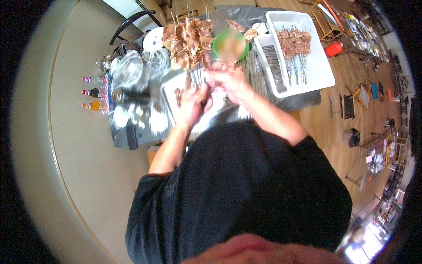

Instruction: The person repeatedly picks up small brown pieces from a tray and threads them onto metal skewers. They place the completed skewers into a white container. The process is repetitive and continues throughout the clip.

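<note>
My left hand point(193, 103) is closed, with its fingers curled beside the handle ends of several thin metal skewers point(198, 77). What it grips is hidden by the fingers and blur. Just right of it, my right hand point(231, 83) reaches inward with bent fingers closed at a blurred brown piece of meat point(231, 66). Beyond both hands, a large bunch of meat skewers point(189, 39) lies with points facing away. Under my hands is a pale tray point(169, 94) with brown bits of meat. A green bowl point(214, 46) with blurred contents stands beyond my right hand.
At the right, a white tub point(325, 66) holds finished meat skewers point(294, 44) and a narrow bin of bare metal skewers point(273, 61). Clear plastic bags point(129, 70) and bottles point(94, 105) sit on the left. A wall point(79, 132) runs close by.
</note>
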Action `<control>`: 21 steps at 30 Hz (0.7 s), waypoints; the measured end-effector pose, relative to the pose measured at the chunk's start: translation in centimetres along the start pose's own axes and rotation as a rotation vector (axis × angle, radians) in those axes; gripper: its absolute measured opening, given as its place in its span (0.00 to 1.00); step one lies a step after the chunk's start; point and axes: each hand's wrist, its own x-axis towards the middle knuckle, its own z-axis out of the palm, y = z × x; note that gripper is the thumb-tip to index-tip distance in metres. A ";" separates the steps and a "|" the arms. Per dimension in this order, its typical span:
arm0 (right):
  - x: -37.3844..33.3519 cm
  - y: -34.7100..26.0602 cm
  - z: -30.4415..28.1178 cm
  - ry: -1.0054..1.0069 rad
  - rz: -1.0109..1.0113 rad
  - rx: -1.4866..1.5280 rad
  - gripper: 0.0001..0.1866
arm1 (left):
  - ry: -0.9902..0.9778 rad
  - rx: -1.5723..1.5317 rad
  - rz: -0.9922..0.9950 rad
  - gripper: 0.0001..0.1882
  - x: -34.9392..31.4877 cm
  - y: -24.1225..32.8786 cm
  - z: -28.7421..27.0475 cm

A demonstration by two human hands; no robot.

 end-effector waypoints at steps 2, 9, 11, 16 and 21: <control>0.5 0.6 -0.5 0.011 -0.019 0.001 0.10 | 0.033 -0.022 0.022 0.18 0.0 0.0 0.5; 0.4 0.6 -1.1 -0.065 -0.083 0.005 0.10 | 0.075 -0.040 -0.018 0.18 -0.2 0.1 0.7; 0.8 1.1 -1.4 -0.102 -0.071 0.025 0.13 | 0.065 -0.022 -0.031 0.18 -0.4 0.2 0.8; -0.2 0.3 0.4 -0.065 -0.048 -0.053 0.19 | 0.010 -0.002 -0.040 0.16 -0.1 -1.3 -0.8; 0.3 1.3 0.1 -0.014 0.008 -0.118 0.17 | -0.003 0.010 -0.037 0.21 -0.3 -2.0 -1.2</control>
